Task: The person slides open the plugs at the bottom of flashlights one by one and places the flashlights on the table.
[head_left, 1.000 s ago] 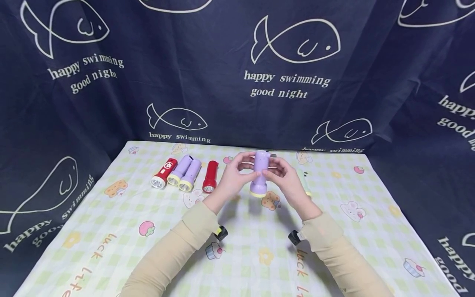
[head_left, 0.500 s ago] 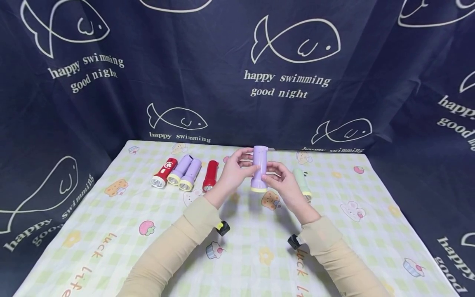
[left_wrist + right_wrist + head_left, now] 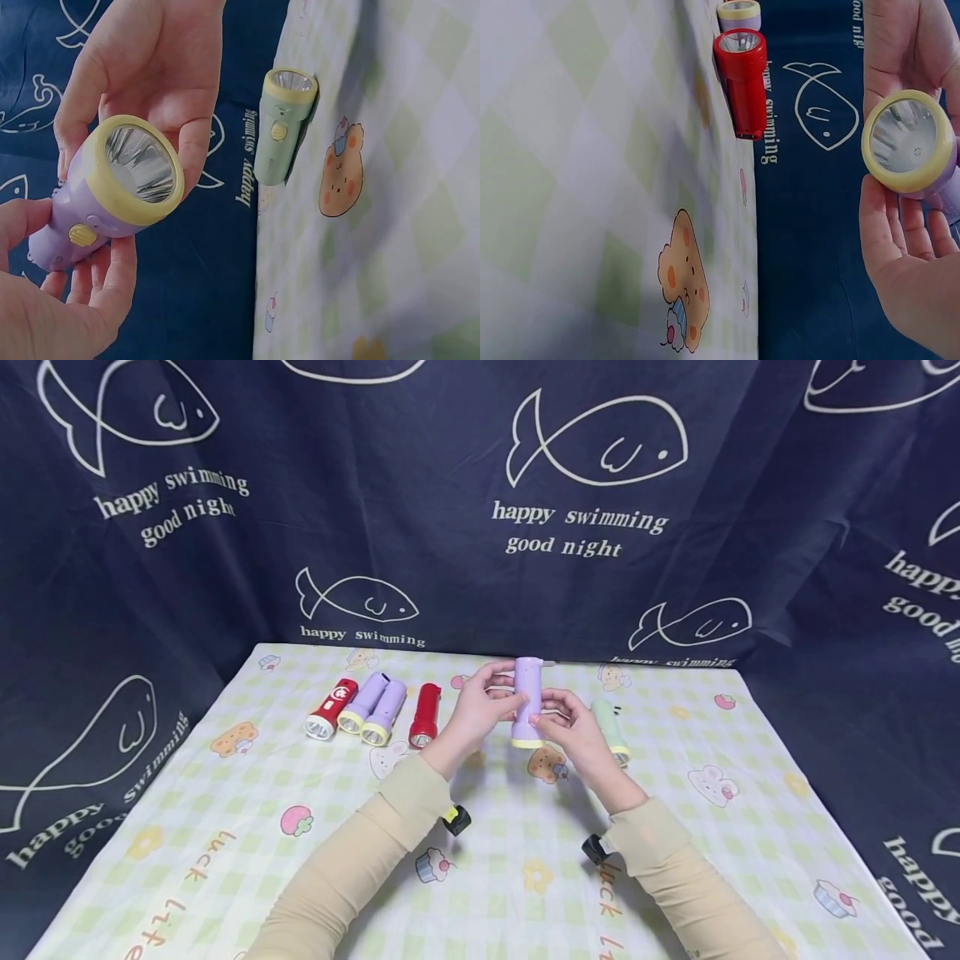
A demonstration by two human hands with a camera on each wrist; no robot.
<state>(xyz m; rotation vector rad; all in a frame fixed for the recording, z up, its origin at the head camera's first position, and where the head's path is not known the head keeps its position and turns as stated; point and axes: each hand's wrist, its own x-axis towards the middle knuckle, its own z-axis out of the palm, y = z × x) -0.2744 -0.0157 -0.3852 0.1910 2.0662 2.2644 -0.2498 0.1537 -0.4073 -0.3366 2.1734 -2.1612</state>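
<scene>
Above the middle of the table, both hands hold a purple flashlight (image 3: 528, 693) upright, its yellow-rimmed head downward. My left hand (image 3: 478, 708) grips its body from the left, thumb across the near side. From the right, my right hand (image 3: 576, 731) pinches it lower down, close to the head. A small, blurred metal piece sticks out to the right at the tail. The left wrist view shows the yellow switch (image 3: 82, 235) on the body and the clear lens (image 3: 139, 163). In the right wrist view the lens (image 3: 904, 136) looks unlit.
To the left lie a red flashlight with a white rim (image 3: 330, 712), two purple flashlights (image 3: 363, 703) side by side, and a plain red one (image 3: 426, 717). A pale green flashlight (image 3: 606, 722) lies behind the right hand. A dark fish-print curtain (image 3: 480, 527) hangs behind the table.
The purple flashlight has risen slightly and turned a little about its length. My right hand's fingers have shifted down toward its head, and more of the green flashlight shows.
</scene>
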